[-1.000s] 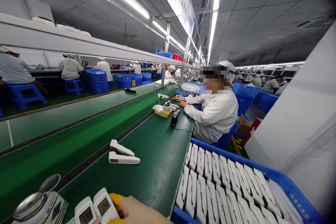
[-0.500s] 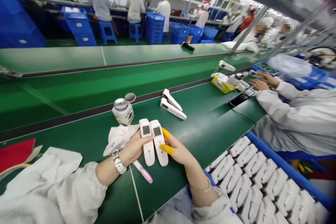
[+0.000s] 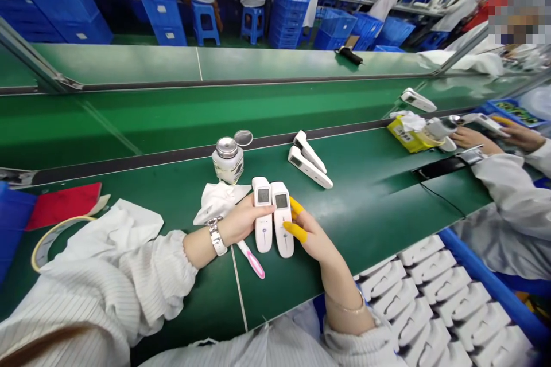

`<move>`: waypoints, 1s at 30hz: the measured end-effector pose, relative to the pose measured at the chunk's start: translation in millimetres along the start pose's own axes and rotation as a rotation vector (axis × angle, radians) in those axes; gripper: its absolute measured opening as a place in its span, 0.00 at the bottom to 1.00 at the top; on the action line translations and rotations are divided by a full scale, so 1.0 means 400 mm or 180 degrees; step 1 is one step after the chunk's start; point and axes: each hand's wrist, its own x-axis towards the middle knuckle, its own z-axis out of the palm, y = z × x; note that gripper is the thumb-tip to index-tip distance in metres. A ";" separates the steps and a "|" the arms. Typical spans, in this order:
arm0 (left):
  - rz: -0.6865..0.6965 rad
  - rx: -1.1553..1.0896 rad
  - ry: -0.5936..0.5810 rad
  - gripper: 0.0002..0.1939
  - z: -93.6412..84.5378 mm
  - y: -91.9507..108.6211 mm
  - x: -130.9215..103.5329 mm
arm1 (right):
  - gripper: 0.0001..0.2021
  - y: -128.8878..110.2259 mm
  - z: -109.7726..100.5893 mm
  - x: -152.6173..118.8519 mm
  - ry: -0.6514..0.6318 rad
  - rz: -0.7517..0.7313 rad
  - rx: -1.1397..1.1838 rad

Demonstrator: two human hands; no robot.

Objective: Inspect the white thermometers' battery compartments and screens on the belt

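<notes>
Near the front edge of the desk (image 3: 357,212), the left hand (image 3: 241,221) is clamped on one thermometer (image 3: 263,223), its fingers partly hidden behind it. The right hand (image 3: 314,235), with yellow-covered fingertips, grips the adjacent thermometer (image 3: 283,223). Display characters are illegible. The upper end of a pink-and-white handle (image 3: 255,264) is obscured. The blue crate (image 3: 499,285) is cut off at lower right.

The only view looks from the wearer's head, forward and steeply down over the near green bench (image 3: 365,206). It takes in both forearms closely, and the far workstations.
</notes>
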 end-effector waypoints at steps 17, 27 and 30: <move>0.0012 -0.0003 -0.0070 0.20 -0.004 -0.002 0.002 | 0.25 -0.015 0.009 0.000 0.0030 0.0000 -0.0096; 0.0031 0.0005 -0.0117 0.19 -0.005 -0.003 0.004 | 0.25 -0.012 0.008 -0.001 -0.0032 -0.0008 0.0034; 0.0030 0.0007 -0.0132 0.19 -0.003 -0.001 0.002 | 0.25 -0.010 0.008 -0.003 -0.0022 0.0017 0.0026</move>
